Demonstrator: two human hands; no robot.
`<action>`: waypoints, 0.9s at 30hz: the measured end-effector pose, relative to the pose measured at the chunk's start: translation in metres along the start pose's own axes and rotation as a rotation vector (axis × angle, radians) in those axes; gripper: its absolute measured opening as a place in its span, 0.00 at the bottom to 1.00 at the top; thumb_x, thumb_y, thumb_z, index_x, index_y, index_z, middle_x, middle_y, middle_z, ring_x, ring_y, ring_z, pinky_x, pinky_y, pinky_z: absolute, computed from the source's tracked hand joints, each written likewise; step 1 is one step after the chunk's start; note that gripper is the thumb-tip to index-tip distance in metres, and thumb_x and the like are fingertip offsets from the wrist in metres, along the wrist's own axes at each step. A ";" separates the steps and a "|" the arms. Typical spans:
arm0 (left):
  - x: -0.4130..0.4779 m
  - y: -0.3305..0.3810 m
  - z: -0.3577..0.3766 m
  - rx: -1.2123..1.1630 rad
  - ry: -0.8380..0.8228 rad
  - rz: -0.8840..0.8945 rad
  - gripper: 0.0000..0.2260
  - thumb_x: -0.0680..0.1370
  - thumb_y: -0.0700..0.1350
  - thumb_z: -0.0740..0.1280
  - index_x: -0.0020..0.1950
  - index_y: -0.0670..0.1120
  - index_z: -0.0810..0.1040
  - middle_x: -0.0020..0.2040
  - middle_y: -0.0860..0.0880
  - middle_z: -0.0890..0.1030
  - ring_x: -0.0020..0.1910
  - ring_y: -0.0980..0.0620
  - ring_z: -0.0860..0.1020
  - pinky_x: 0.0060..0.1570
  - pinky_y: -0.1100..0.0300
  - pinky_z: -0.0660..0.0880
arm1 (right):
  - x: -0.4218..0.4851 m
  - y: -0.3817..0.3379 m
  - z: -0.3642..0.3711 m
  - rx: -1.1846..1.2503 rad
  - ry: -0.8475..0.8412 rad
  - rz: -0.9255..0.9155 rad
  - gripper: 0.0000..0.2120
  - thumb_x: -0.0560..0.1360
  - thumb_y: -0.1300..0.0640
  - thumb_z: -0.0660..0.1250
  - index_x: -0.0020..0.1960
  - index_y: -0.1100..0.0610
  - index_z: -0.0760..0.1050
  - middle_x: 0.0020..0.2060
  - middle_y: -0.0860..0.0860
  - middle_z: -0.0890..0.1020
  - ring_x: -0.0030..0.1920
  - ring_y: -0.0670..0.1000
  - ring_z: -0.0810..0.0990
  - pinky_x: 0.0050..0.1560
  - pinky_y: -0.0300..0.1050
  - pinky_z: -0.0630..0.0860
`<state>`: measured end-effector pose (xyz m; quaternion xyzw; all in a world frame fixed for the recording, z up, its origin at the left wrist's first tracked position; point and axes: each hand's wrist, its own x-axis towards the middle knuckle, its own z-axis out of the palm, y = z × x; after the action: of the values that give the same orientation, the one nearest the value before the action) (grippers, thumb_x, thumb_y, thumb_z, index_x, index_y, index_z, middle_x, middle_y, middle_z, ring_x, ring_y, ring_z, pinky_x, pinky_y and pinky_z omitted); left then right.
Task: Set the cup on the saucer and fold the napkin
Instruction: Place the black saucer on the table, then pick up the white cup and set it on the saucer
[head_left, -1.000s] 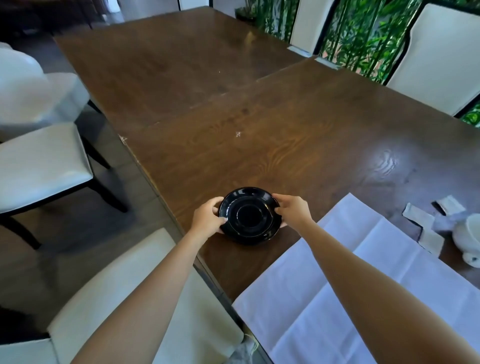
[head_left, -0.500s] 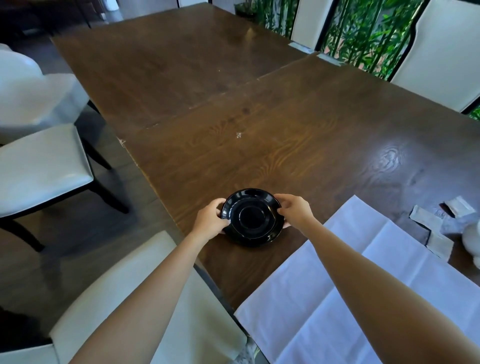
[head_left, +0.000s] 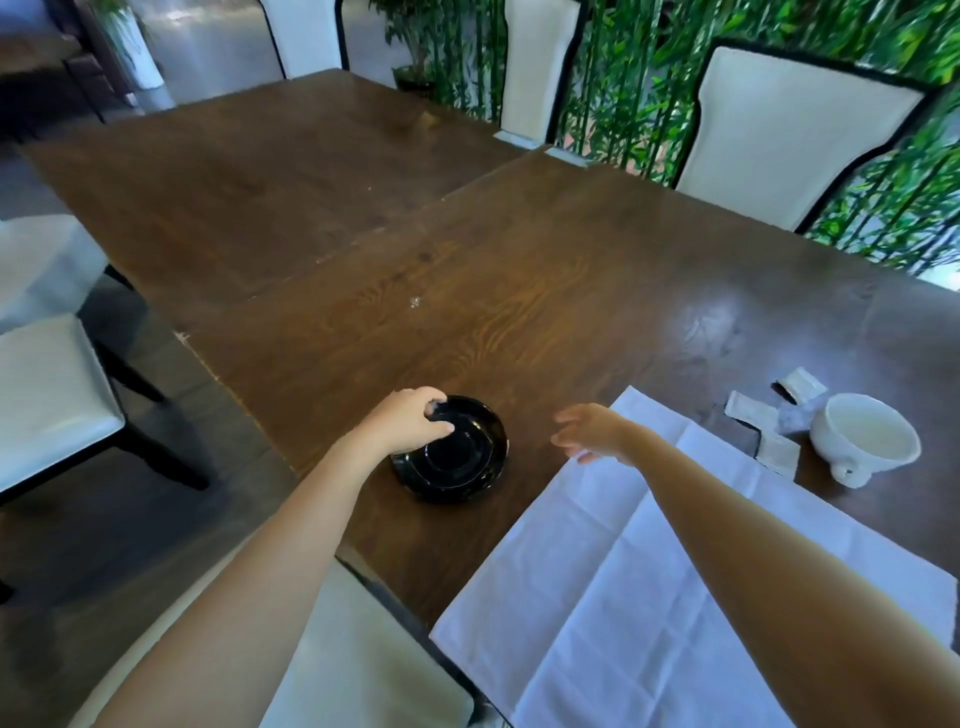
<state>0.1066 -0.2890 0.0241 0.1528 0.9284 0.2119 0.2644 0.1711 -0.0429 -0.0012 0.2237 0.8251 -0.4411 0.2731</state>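
Left hand (head_left: 402, 428) rests curled on the near-left rim of the saucer (head_left: 457, 457), fingers draped over the edge, so it holds or steadies the dish lightly; how firm the hold is cannot be told. Right hand (head_left: 592, 434) hangs free with fingers spread, holding nothing, between the saucer and the far corner of the napkin (head_left: 649, 571). Half a second ago both hands clasped the saucer from either side; the right has since let go and drawn off to the right, while the left stays on the rim. The saucer, black and glossy, lies flat on the table (head_left: 467, 291) near its front edge, about where it lay before. The napkin lies spread open and unfolded, creases visible, to the right of the saucer, one corner overhanging the table edge. The cup (head_left: 865, 444), white and seemingly empty, stands upright on the table beyond the napkin's far right edge, well apart from the saucer, beside some pale paper pieces (head_left: 763, 434). Judged from this, the saucer is placed, and the freed right hand is probably bound for the cup; neither the setting of the cup nor the folding has begun.
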 end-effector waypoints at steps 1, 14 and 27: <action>-0.001 0.010 -0.001 -0.017 -0.046 0.026 0.21 0.76 0.52 0.65 0.68 0.50 0.67 0.64 0.48 0.74 0.59 0.48 0.75 0.54 0.56 0.72 | -0.008 0.006 -0.006 -0.011 0.019 0.005 0.20 0.77 0.64 0.63 0.68 0.62 0.68 0.53 0.62 0.79 0.53 0.57 0.80 0.59 0.52 0.76; -0.037 0.154 0.047 0.009 -0.320 0.229 0.25 0.77 0.52 0.65 0.72 0.48 0.64 0.68 0.46 0.71 0.63 0.47 0.72 0.59 0.53 0.74 | -0.153 0.121 -0.077 -0.028 0.186 0.105 0.18 0.77 0.54 0.63 0.66 0.55 0.71 0.62 0.54 0.77 0.61 0.52 0.78 0.58 0.48 0.77; 0.005 0.272 0.127 0.326 -0.388 0.459 0.27 0.75 0.52 0.66 0.72 0.49 0.64 0.64 0.47 0.75 0.60 0.47 0.74 0.56 0.58 0.72 | -0.198 0.243 -0.131 0.099 0.405 0.292 0.19 0.75 0.53 0.64 0.64 0.56 0.73 0.50 0.53 0.77 0.51 0.51 0.79 0.52 0.48 0.78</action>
<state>0.2198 -0.0129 0.0534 0.4356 0.8238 0.0817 0.3535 0.4348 0.1672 0.0398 0.4376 0.7994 -0.3827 0.1518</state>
